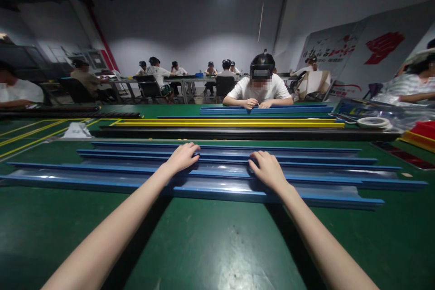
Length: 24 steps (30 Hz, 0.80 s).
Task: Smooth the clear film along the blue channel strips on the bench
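Blue strips (217, 194) lie side by side across the green counter (217, 244). Both forearms reach in from the near side of the strips, slanting toward each other. The right hand (269, 170) sits palm down over the strips, fingers bent and pointing inward; the left hand (183, 156), set slightly farther across the strips, is half-curled with fingertips turned toward the right one. Whether either hand grips a strip is hidden. Beyond the strips lie a black bar (238, 134), then a yellow bar (238, 123), and farther still a co-worker (243, 88) leans in.
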### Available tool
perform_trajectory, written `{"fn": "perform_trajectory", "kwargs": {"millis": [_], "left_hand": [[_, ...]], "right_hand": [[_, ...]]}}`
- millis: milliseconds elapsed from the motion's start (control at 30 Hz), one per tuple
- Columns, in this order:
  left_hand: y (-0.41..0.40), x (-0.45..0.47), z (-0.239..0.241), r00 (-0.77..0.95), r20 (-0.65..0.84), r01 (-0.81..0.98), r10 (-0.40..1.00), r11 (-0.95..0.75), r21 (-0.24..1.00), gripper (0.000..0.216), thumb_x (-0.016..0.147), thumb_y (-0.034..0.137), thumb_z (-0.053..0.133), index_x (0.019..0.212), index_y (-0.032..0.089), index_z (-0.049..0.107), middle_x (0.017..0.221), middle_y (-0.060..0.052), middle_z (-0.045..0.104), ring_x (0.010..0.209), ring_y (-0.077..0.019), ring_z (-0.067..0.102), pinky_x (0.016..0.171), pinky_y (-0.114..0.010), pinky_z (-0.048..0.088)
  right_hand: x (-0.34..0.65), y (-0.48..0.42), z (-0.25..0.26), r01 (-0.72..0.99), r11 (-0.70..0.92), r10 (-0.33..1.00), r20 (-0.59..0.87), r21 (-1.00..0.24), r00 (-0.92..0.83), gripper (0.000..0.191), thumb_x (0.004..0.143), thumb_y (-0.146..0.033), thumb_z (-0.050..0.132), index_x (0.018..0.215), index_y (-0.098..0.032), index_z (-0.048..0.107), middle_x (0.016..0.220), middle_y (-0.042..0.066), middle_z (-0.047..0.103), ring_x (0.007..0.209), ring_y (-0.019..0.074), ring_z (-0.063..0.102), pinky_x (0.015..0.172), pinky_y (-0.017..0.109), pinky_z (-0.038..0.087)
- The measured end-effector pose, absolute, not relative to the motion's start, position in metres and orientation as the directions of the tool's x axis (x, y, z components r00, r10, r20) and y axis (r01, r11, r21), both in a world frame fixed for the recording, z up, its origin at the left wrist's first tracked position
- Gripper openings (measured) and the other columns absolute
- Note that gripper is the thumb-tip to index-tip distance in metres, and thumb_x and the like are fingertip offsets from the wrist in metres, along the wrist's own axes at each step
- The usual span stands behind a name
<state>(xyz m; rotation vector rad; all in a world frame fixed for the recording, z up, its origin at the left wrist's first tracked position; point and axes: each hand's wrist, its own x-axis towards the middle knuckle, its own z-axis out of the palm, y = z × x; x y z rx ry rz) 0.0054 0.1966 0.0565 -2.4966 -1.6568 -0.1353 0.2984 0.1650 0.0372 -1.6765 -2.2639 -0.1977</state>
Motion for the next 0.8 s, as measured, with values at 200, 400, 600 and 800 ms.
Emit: {"fn": "perform_trajectory", "kwargs": {"millis": [200,400,600,800], "left_hand": [[0.239,0.04,0.048,0.465,0.036,0.883,0.885,-0.461,-0.086,0.049,0.075,0.025,0.054,0.122,0.019,0.042,0.125,-0.01,0.048,0.114,-0.0239,0.045,0.093,-0.033,0.036],[0.273,0.042,0.03,0.409,-0.174,0.903,0.896,-0.424,-0.065,0.07,0.066,0.038,0.065,0.127,0.018,0.035,0.121,-0.013,0.051,0.111,-0.0295,0.047,0.089,-0.04,0.038],[0.275,0.032,0.023,0.466,-0.062,0.884,0.883,-0.467,-0.013,0.07,0.064,0.05,0.063,0.122,0.017,0.041,0.116,-0.011,0.055,0.108,-0.0278,0.05,0.087,-0.036,0.04],[0.27,0.032,0.032,0.515,0.003,0.846,0.857,-0.508,-0.165,0.067,0.061,0.048,0.067,0.117,0.018,0.045,0.112,-0.011,0.057,0.102,-0.0273,0.054,0.084,-0.034,0.041]], "right_hand": [[0.306,0.214,0.027,0.962,0.272,0.933,0.247,-0.011,-0.261,0.038,0.082,-0.032,0.045,0.115,-0.013,0.05,0.115,0.015,0.055,0.107,0.0263,0.048,0.085,0.036,0.037],[0.312,0.257,0.012,0.976,0.213,0.977,0.035,-0.047,-0.211,0.065,0.067,-0.047,0.063,0.122,-0.019,0.044,0.125,0.013,0.049,0.119,0.0286,0.04,0.097,0.044,0.029],[0.319,0.268,0.012,0.943,0.325,0.945,0.028,0.067,-0.327,0.066,0.063,-0.054,0.063,0.117,-0.019,0.049,0.109,0.014,0.057,0.101,0.0295,0.052,0.083,0.039,0.039],[0.321,0.261,0.014,0.939,0.333,0.924,0.168,0.087,-0.343,0.066,0.061,-0.055,0.064,0.114,-0.019,0.05,0.106,0.012,0.058,0.098,0.0275,0.052,0.08,0.036,0.039]]}}
